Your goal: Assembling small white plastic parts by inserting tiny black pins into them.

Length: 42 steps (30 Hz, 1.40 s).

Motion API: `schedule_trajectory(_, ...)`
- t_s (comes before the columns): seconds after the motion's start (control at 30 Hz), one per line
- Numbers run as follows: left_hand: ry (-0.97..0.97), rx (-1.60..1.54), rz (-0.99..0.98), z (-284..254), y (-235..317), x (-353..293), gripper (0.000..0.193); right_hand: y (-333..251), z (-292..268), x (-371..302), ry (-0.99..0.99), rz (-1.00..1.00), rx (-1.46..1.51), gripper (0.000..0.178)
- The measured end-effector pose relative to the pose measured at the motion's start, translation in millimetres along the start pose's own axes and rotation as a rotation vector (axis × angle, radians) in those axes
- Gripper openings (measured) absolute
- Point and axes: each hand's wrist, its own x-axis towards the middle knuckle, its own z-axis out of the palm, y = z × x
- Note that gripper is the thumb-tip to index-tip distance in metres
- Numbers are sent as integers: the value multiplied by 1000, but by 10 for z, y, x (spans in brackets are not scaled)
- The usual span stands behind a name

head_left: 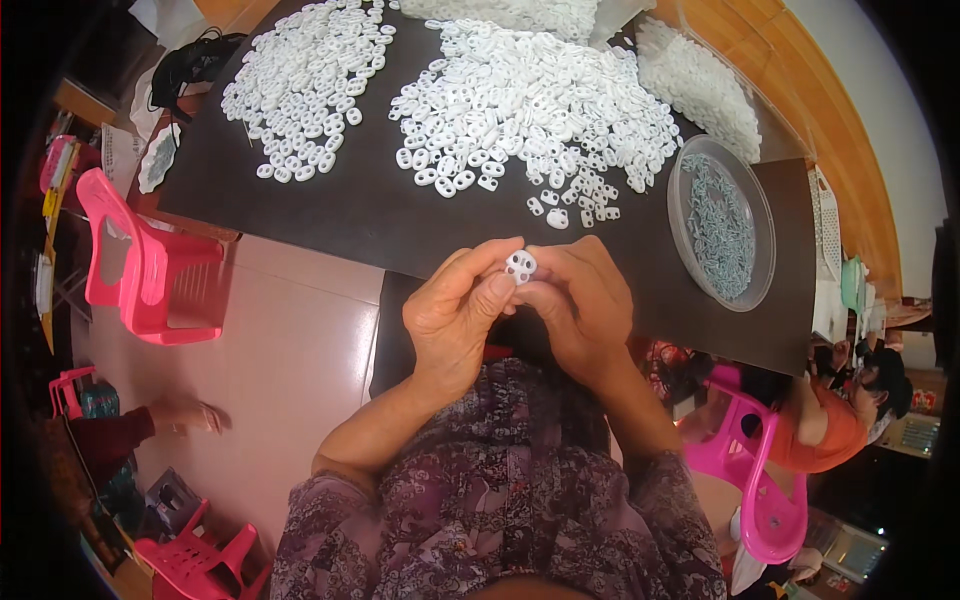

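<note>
On the surface (330, 215), a white pile (305, 80) lies upper left, a larger pile (520, 100) upper centre. At centre, the left hand (450, 310) and right hand (585, 305) pinch a white piece (520, 262), holes toward the camera, its long axis seemingly up the frame, rounded end topmost. Pressing parts together seems in hand, calling for aligned holes and a firm squeeze. A tub (745, 303) sits right.
</note>
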Motion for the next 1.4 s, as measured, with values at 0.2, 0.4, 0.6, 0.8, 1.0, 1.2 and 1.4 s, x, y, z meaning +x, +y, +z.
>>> schedule_trajectory(0.2,71,-53,-6,54,-22,-38,24,-6,38,7,12,-54,-45,25)
schedule_trajectory(0.4,94,-53,-69,52,-20,-14,23,-5,55,-1,16,-39,-68,22)
schedule_trajectory(0.6,105,-136,-107,51,-28,-3,24,-10,63,-9,26,3,-54,22)
schedule_trajectory(0.8,71,-140,-132,27,20,16,26,-37,81,-35,28,66,-20,28)
schedule_trajectory(1.0,53,-132,-107,34,39,16,27,-47,80,-29,21,81,9,29)
schedule_trajectory(1.2,40,-37,-34,30,-8,3,27,-77,131,-72,38,131,43,25)
schedule_trajectory(1.4,75,56,44,58,2,4,26,-90,198,-84,93,78,-26,21)
